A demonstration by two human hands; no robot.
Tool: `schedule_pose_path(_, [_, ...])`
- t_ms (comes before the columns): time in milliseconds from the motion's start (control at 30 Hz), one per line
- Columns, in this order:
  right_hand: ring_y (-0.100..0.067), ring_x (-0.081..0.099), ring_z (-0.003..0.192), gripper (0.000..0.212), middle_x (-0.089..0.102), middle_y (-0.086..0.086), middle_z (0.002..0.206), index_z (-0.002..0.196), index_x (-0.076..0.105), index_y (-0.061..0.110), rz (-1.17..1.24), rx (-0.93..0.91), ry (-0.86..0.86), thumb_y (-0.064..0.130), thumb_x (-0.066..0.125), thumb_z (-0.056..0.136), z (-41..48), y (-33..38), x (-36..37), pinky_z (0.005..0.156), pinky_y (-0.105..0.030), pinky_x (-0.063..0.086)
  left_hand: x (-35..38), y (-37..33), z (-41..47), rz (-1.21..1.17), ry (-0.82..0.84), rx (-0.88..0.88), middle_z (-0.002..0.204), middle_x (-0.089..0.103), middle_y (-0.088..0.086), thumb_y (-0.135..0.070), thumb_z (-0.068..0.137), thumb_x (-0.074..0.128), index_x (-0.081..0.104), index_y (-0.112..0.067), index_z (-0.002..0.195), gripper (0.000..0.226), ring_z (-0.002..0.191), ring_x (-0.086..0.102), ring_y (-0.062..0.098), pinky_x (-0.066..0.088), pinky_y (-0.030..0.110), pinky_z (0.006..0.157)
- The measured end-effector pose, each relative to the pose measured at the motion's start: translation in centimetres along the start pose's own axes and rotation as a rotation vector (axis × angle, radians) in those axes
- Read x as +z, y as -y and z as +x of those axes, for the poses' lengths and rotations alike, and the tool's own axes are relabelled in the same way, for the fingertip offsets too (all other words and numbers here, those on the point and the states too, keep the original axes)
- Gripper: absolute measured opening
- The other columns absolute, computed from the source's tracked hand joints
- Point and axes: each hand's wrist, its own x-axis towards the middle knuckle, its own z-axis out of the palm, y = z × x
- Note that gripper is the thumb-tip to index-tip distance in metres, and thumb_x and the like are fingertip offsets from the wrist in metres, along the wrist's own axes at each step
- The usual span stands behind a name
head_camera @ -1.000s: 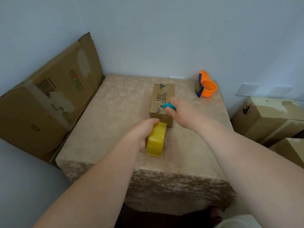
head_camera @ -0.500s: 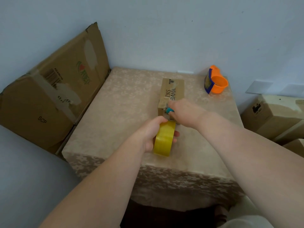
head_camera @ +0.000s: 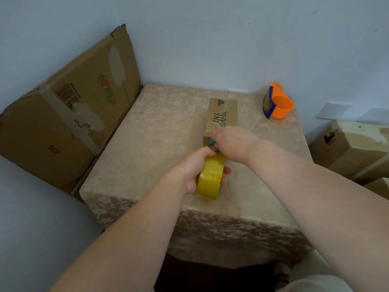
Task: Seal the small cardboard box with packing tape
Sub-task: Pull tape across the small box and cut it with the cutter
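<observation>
A small brown cardboard box (head_camera: 223,114) with black lettering lies lengthwise on the beige table (head_camera: 160,131), a strip of clear tape running along its top. My left hand (head_camera: 193,171) grips a yellow roll of packing tape (head_camera: 210,178) on edge just in front of the box's near end. My right hand (head_camera: 231,142) is closed around a small teal-handled tool (head_camera: 213,142) pressed at the box's near face, above the roll. Most of that tool is hidden by my fingers.
An orange and blue tape dispenser (head_camera: 277,104) sits at the table's far right corner. A large flattened carton (head_camera: 67,110) leans against the wall on the left. More cartons (head_camera: 349,148) are stacked on the floor to the right.
My right hand slid from the box's top toward me, down over its near end. My left hand's fingers curled around the roll and it shifted slightly nearer to me.
</observation>
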Motion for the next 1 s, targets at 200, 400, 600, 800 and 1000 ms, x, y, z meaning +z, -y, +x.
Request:
schedule_pose_path(200, [-0.034,0.061,0.104,0.028,0.059,-0.014,0.119,0.121,0.052,0.01,-0.057,-0.015,0.012,0.011,0.04,0.095,-0.1,0.3,-0.2,0.082,-0.045,0.054,-0.1,0.2,0.2,0.006,-0.003,-0.002,0.083,0.072,0.019,-0.026,0.09,0.041,0.058,-0.005,0.111,0.034,0.054,0.064,0.027,0.053,0.031,0.06])
schedule_pose_path(400, [-0.033,0.06,0.107,0.03,0.058,-0.014,0.121,0.122,0.054,0.009,-0.056,-0.005,0.057,0.009,0.039,0.096,-0.2,0.3,-0.9,0.084,-0.043,0.053,-0.3,0.2,0.2,0.008,0.005,0.002,0.084,0.072,0.019,-0.027,0.09,0.042,0.059,-0.006,0.109,0.033,0.055,0.064,0.027,0.051,0.034,0.064])
schedule_pose_path(600, [-0.033,0.059,0.11,0.033,0.058,-0.014,0.123,0.123,0.054,0.007,-0.118,0.0,0.04,0.008,0.035,0.097,-0.7,1.0,-1.3,0.08,-0.04,0.049,-0.3,0.3,0.3,0.016,0.013,0.003,0.085,0.072,0.018,-0.027,0.09,0.04,0.059,-0.006,0.107,0.033,0.056,0.063,0.027,0.05,0.034,0.064])
schedule_pose_path(800, [-0.031,0.058,0.115,0.034,0.057,-0.014,0.127,0.125,0.052,0.005,-0.204,0.002,0.038,0.006,0.032,0.098,-0.9,1.7,-1.8,0.077,-0.035,0.045,-0.3,0.3,0.3,0.015,0.017,0.001,0.085,0.071,0.018,-0.028,0.091,0.039,0.059,-0.007,0.106,0.033,0.056,0.063,0.027,0.05,0.034,0.065])
schedule_pose_path(1000, [-0.03,0.057,0.117,0.032,0.056,-0.012,0.129,0.125,0.053,0.005,-0.256,-0.009,0.036,0.01,0.035,0.099,-0.6,2.2,-2.0,0.078,-0.036,0.046,-0.4,0.4,0.3,0.027,0.01,0.01,0.086,0.072,0.018,-0.029,0.092,0.037,0.059,-0.01,0.106,0.032,0.056,0.063,0.027,0.049,0.036,0.067])
